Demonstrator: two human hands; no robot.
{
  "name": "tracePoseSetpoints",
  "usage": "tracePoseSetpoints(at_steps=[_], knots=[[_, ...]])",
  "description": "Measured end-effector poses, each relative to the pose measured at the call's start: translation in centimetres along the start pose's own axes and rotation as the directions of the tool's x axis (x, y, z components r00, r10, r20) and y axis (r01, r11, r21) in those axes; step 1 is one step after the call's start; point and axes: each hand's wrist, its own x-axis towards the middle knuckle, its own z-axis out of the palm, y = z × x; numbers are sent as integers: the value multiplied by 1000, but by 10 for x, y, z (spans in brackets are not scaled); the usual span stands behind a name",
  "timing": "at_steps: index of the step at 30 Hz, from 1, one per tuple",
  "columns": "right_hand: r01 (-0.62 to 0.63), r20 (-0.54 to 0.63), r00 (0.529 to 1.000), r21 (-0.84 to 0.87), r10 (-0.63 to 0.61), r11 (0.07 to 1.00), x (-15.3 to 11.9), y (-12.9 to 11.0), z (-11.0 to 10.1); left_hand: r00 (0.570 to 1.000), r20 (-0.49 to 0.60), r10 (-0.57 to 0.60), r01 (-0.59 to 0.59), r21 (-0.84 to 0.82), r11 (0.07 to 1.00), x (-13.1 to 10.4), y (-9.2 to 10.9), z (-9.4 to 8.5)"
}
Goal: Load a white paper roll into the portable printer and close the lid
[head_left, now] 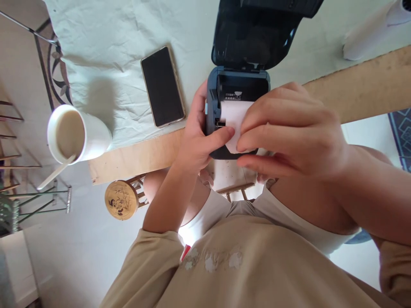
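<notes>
A small dark blue label printer (212,85) sits at the near edge of the table with its black lid (252,40) swung open away from me. My left hand (197,139) is wrapped around the printer's left side. Its thumb reaches over the opening and presses on the white paper (233,112) lying there. From the right, my right hand (295,126) pinches that paper between bent fingers and covers its right part. Above the paper, printed white marks show on the black inside. How the paper sits deeper in the printer is hidden.
A smartphone (163,87) with a dark screen lies left of the printer on the pale tablecloth (105,25). Beyond it, a white cup (96,132) holds a light brown drink and a spoon (56,172). At the right lies a white roll (369,38). A wooden stool (118,200) stands below.
</notes>
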Motion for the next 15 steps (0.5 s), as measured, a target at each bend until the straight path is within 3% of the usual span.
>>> tracePoseSetpoints(at_steps=[4,7,15], knots=[[-202,-51,979,-44,199,978,1,3,-5,999,24,27,-27,2,1000,0,-2,-3],[-312,-14,950,-97,312,945,1,5,-6,1000,21,22,-22,12,1000,-2,-1,-2],[-247,48,967,-93,252,965,0,5,-5,1000,15,11,-12,38,999,-1,1,1]])
